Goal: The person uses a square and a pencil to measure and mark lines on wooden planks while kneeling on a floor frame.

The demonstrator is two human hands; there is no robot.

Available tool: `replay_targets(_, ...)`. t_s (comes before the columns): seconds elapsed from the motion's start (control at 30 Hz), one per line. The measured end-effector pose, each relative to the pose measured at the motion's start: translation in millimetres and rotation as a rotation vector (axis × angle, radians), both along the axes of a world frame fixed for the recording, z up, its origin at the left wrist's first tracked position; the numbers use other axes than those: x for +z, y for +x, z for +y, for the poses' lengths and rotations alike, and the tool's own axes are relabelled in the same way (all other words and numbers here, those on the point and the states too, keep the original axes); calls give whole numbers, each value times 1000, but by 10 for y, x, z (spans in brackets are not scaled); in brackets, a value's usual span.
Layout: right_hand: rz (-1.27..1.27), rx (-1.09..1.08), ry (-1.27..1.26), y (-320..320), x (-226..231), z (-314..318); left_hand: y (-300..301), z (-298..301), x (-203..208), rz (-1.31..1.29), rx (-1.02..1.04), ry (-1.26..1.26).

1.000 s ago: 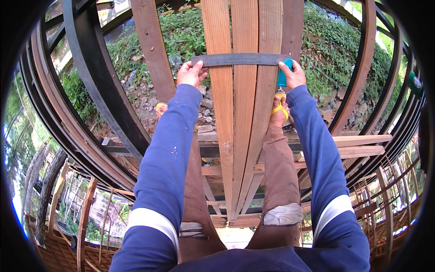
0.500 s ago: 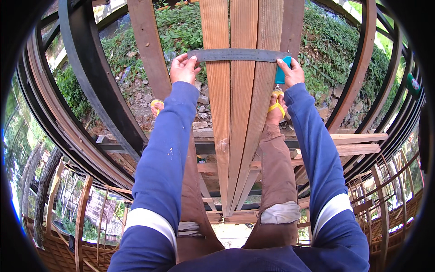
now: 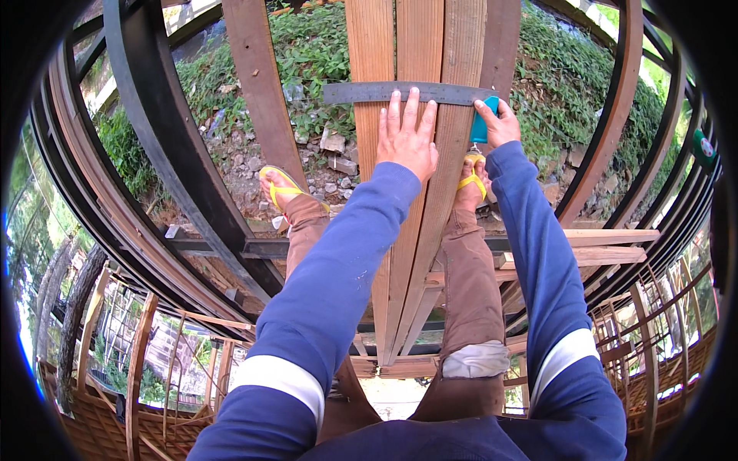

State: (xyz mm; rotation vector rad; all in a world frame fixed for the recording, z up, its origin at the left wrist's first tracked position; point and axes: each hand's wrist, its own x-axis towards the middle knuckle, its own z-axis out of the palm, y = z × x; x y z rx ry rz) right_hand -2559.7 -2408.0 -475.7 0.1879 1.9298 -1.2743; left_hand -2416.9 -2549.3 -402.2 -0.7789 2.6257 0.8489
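A try square with a grey metal blade (image 3: pixel 350 93) and a teal handle (image 3: pixel 481 123) lies across three long timber boards (image 3: pixel 419 46). Its blade spans the boards and sticks out past their left edge; the handle sits against the right edge. My right hand (image 3: pixel 504 127) is closed on the teal handle. With fingers spread, my left hand (image 3: pixel 407 144) lies on the boards, its fingertips at the blade's near edge. Nothing is gripped in my left hand.
Dark beams (image 3: pixel 157 115) run on the left, brown ones (image 3: pixel 607 115) on the right. Below the beams are green plants (image 3: pixel 307 46) and broken stones (image 3: pixel 338 157). My feet in yellow sandals (image 3: pixel 280 188) stand either side of the boards. Short timbers (image 3: pixel 607 237) lie at right.
My left hand has let go of the blade's left end and moved right, flat onto the boards. My left foot has come further into view. The try square stays across the boards.
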Motion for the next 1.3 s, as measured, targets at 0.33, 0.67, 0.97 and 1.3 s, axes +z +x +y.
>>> replay_targets(0.33,-34,-37,-48,5,-45,23,56,0,-54,-51,-55,-19)
replay_targets(0.67,-69,-56,-73,-2,-28,32,81,-29,-96,-4,-56,15)
replay_targets(0.97,-77,-43,-63,-11,-60,65,90,-58,-100,12,-62,24)
replay_targets(1.3,-85,-52,-45,-23,-67,60,82,-88,-119,15,-69,32)
